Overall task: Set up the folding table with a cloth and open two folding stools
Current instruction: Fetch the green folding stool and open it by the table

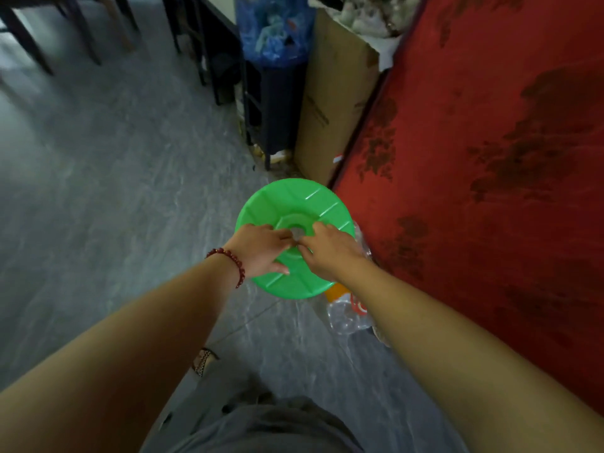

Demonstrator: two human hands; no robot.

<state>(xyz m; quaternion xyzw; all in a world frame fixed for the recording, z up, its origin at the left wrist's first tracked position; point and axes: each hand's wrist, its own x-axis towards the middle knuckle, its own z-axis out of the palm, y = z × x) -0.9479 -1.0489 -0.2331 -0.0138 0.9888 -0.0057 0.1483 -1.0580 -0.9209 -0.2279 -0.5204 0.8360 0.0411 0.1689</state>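
1 red cloth (490,158) at right, 1 cardboard box (330,103) beyond it, 1 green stool (294,197) beside cloth edge, round seat face-up, no long axis, 2 hands on seat: L hand (261,250) fingers flat, grip open, R hand (330,250) grip curled at centre hole

Stool (304,201) left of cloth (474,158)

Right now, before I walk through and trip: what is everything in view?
green stool: one, green, centre, beside cloth
cloth: one, red patterned, right side
cardboard box: one, brown, behind stool
blue container: one, blue, top centre, on dark stand
plastic bottles: count unclear, clear, floor right of stool
furniture legs: several, dark, top left
bracelet: one, red beads, left wrist
left hand: one, on stool near centre hole
right hand: one, on stool near centre hole
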